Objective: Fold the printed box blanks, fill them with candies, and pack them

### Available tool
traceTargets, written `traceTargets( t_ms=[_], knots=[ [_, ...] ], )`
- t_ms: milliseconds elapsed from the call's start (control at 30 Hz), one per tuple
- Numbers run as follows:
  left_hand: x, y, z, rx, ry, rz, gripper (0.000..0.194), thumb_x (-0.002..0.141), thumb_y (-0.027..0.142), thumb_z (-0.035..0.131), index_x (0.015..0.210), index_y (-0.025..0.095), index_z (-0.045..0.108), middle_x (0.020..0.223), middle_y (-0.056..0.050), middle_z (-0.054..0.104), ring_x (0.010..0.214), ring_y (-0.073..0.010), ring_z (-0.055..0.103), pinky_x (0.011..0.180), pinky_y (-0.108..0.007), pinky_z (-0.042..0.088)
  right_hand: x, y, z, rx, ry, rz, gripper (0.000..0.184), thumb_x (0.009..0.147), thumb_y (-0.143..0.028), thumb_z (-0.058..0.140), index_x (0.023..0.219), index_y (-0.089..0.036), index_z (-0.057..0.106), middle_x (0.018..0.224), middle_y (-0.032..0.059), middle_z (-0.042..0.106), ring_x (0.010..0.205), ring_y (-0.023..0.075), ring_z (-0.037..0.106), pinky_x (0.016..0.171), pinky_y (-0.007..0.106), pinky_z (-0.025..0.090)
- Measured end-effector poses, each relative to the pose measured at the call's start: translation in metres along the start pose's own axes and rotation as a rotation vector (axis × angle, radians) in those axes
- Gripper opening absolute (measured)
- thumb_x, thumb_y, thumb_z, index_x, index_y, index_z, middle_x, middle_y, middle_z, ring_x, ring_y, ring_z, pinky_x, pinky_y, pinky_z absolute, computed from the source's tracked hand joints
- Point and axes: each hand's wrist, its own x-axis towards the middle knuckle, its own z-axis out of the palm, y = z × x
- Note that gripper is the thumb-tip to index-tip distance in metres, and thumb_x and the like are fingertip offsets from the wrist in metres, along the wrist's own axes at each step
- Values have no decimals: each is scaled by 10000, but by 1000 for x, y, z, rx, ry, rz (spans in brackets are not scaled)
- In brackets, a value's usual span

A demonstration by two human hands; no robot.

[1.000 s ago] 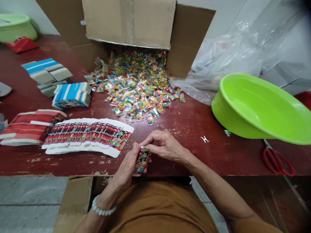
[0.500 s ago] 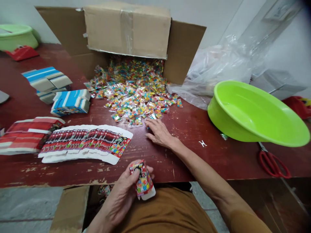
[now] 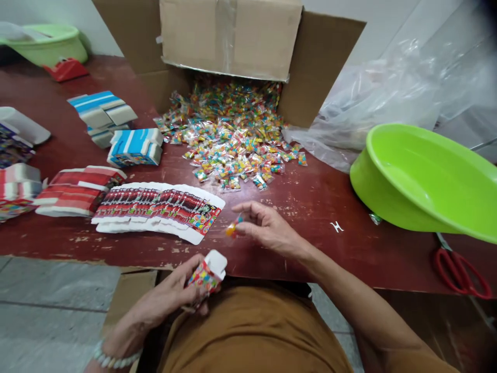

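White flap (image 3: 216, 262) raised, the box (image 3: 204, 277) is clamped in the fingers of our left hand (image 3: 173, 291), near the edge of the desk (image 3: 310, 202); our right hand (image 3: 267, 228) pinches a packet (image 3: 233, 228) between its fingers. We judge this as loading; the next move calls for aligning packet with flap end.

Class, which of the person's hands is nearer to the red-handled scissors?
Right. The right hand, pinching a candy packet, is left of the scissors, over the table; the left hand, holding a small box, is farther left.
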Motion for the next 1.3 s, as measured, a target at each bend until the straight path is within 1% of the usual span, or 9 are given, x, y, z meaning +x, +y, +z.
traceTargets(
  t_ms=[100, 233, 400, 567, 633, 767, 933, 1067, 1300],
  knots=[
    [8, 14, 21, -67, 112, 150, 462, 789, 389, 751, 1165, 211, 550, 900, -49, 718, 647, -149, 662, 635, -252, 480, -9, -11, 18, 42, 23, -46, 188, 907, -251, 630, 1082, -184, 623, 886, 7, 696, 775, 120, 644, 738, 262, 508],
    [18, 27, 45, -49, 195, 277, 360, 753, 210, 700, 1082, 193, 556, 768, 3, 677, 554, -105, 585, 570, -222, 461, -8, -12, 27, -141, 53, -121, 122, 933, -230, 598, 1019, -185, 671, 931, 29, 716, 828, 138, 655, 794, 293, 511],
    [28, 33, 61, -110, 244, 372, 449, 741, 224, 709, 1144, 196, 511, 679, 43, 624, 485, -105, 542, 489, -219, 459, -10, -15, 31, -249, 50, -182, 132, 909, -233, 645, 1007, -204, 728, 927, 34, 721, 847, 153, 647, 815, 310, 505],
    [36, 31, 63, -277, 237, 391, 343, 789, 359, 753, 1013, 198, 550, 709, 7, 681, 444, -111, 586, 459, -213, 448, -13, -17, 21, -31, 158, -75, 298, 915, -288, 625, 1199, -203, 650, 977, 32, 676, 836, 135, 608, 787, 286, 503],
    [38, 29, 64, -311, 232, 395, 311, 792, 383, 766, 938, 178, 582, 714, -14, 702, 441, -111, 600, 470, -216, 462, -12, -14, 17, 156, 79, 50, 376, 866, -305, 693, 1217, -198, 613, 977, 25, 661, 742, 109, 600, 701, 255, 507],
    [41, 27, 69, -341, 195, 338, 338, 773, 422, 792, 883, 138, 646, 666, -47, 715, 432, -119, 605, 449, -203, 449, -12, -6, 22, 414, -137, 264, 445, 865, -372, 711, 1245, -186, 574, 758, -30, 621, 503, 62, 475, 494, 196, 414],
    [39, 33, 76, -375, 240, 281, 441, 739, 556, 791, 798, 143, 649, 490, -60, 679, 404, -118, 575, 448, -182, 432, -12, -3, 33, 375, 105, 154, 451, 777, -332, 797, 1167, -197, 614, 919, 3, 652, 688, 76, 577, 609, 190, 477],
    [40, 34, 75, -390, 277, 288, 495, 717, 613, 779, 746, 130, 673, 475, -53, 659, 384, -114, 549, 422, -192, 430, -14, -1, 32, 495, 29, 187, 475, 827, -457, 743, 1187, -190, 588, 728, -53, 584, 485, 49, 509, 475, 190, 412],
    [51, 23, 70, -338, 308, 313, 543, 694, 648, 777, 779, 114, 731, 493, -50, 648, 410, -128, 560, 420, -210, 441, -17, 8, 31, 564, -41, 270, 433, 772, -459, 796, 1065, -170, 660, 674, -48, 596, 464, 52, 462, 449, 187, 405]
  ],
)
